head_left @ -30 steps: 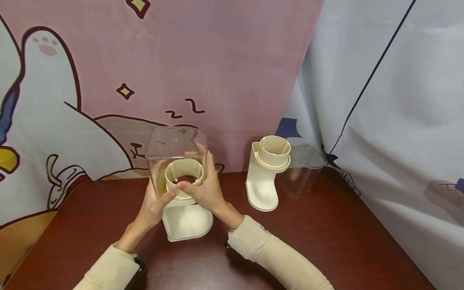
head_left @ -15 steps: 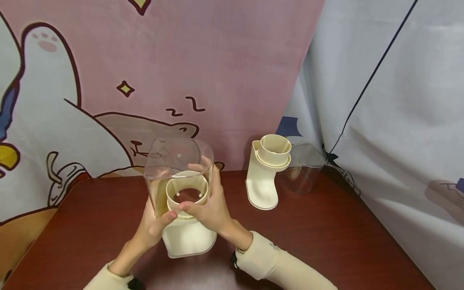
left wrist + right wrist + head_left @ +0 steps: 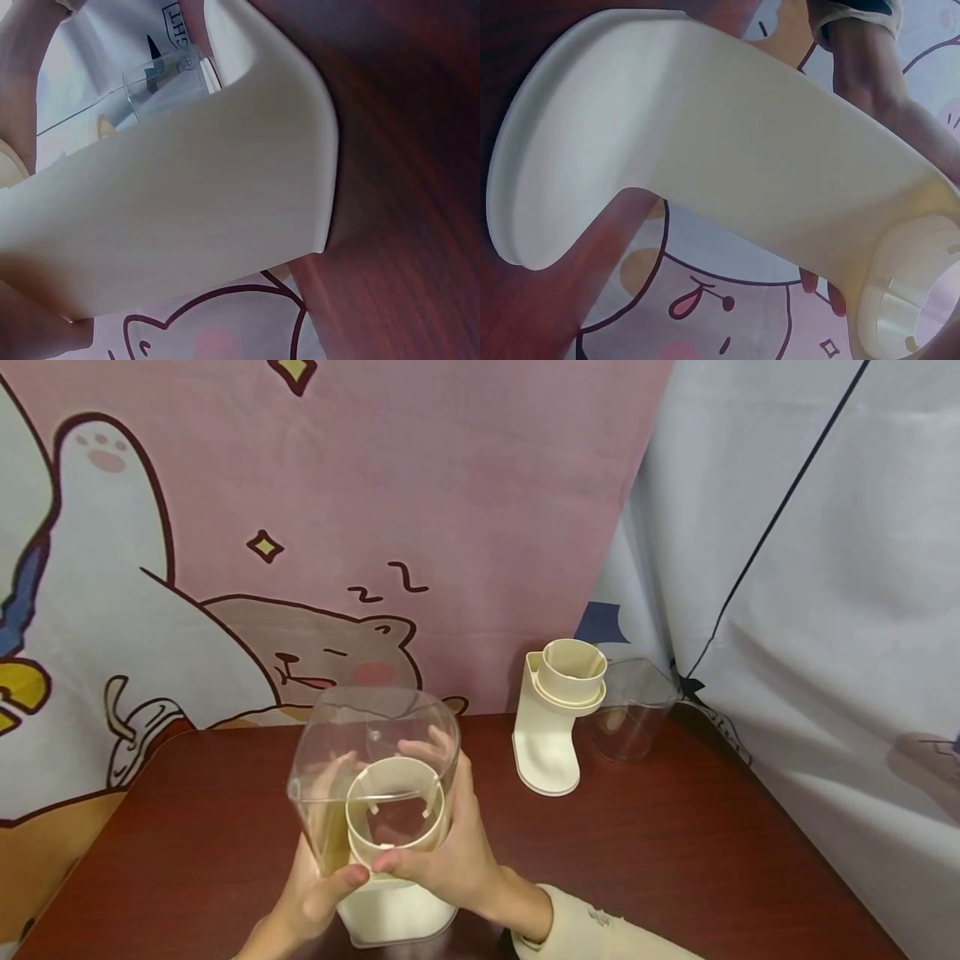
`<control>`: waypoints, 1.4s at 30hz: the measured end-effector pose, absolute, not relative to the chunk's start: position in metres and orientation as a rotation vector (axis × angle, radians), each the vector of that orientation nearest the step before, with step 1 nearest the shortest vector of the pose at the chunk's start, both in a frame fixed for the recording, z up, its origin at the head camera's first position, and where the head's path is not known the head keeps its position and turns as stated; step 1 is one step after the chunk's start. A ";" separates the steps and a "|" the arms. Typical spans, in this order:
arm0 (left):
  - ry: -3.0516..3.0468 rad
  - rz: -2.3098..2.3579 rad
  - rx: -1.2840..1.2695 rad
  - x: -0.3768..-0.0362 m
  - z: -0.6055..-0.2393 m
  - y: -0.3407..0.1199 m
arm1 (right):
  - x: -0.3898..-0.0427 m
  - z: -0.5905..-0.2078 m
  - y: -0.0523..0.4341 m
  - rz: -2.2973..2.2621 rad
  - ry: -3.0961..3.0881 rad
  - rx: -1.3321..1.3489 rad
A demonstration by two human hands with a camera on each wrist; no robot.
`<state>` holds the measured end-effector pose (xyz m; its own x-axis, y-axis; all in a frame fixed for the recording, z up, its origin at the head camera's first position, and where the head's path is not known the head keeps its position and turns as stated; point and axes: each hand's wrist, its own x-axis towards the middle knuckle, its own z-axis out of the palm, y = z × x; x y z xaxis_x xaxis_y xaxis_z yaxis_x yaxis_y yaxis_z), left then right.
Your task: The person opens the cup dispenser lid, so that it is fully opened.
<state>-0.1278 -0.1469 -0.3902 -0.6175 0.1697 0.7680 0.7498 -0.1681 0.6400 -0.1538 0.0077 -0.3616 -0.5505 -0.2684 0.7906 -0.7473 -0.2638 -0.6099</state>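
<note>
Low in the head view, a cream plastic stand (image 3: 397, 914) with a round collar (image 3: 360, 827) is held between both hands. My left hand (image 3: 322, 893) grips its left side and my right hand (image 3: 468, 852) its right side, thumbs in front of the collar. A clear plastic container (image 3: 352, 718) stands over the collar, and fingers show through its wall. The left wrist view shows the broad column of the stand (image 3: 172, 180) close up. In the right wrist view the stand (image 3: 735, 142) runs from its rounded foot to the collar (image 3: 896, 307).
A second cream stand (image 3: 543, 735) stands upright at the back of the dark red table (image 3: 225, 827). Just right of it is another clear container (image 3: 637, 718). A pink cartoon cloth (image 3: 480, 527) hangs behind, and a pale curtain (image 3: 810, 610) borders the right side.
Both hands have moved toward the person, bringing the cream stand and the clear container lower in the head view. The second stand and second container stay where they were.
</note>
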 end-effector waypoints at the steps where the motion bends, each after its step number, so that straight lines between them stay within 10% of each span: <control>1: -1.669 -1.833 -1.066 -0.127 -0.390 -0.146 | -0.152 -0.361 0.009 1.860 -1.636 1.242; 42: -1.633 -1.848 -1.390 -0.116 -0.408 -0.147 | -0.146 -0.312 0.025 1.806 -1.517 1.541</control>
